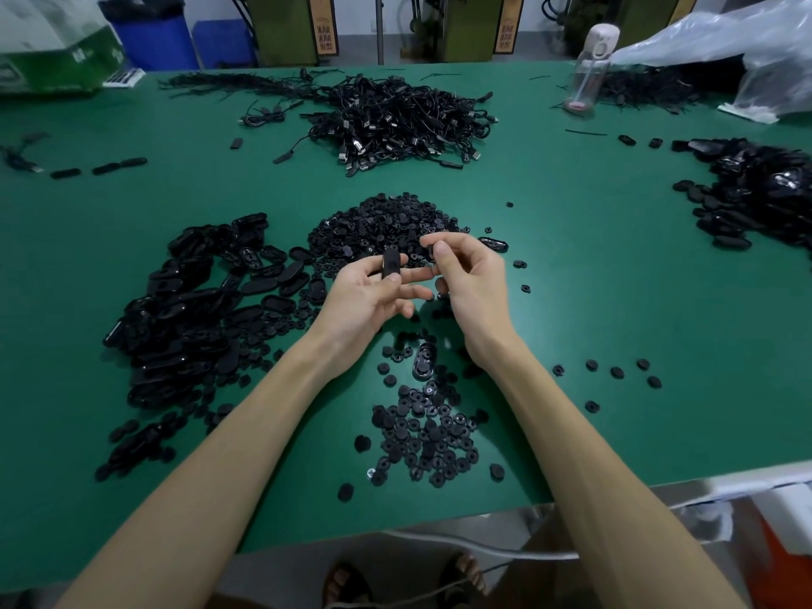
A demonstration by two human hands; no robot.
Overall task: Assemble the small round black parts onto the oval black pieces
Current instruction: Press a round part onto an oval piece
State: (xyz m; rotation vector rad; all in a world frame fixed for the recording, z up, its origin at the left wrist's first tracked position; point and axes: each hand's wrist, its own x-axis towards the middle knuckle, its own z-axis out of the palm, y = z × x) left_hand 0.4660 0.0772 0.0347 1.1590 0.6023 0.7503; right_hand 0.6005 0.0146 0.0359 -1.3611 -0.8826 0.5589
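Note:
My left hand (371, 296) holds one oval black piece (390, 263) upright between thumb and fingers, above the middle of the green table (593, 265). My right hand (468, 279) is just to its right, fingers curled, pinching a small round black part (432, 248) at the fingertips. A heap of small round parts (386, 224) lies right behind both hands. A big heap of oval pieces (193, 314) spreads to the left. More round parts (422, 437) lie scattered between my forearms, with one oval piece (424, 361) among them.
A tangle of black cables (395, 120) sits at the back centre. Another pile of black pieces (755, 191) lies at the far right. A clear water bottle (589, 68) and plastic bags (738, 50) stand at the back right, a green box (52, 54) at the back left.

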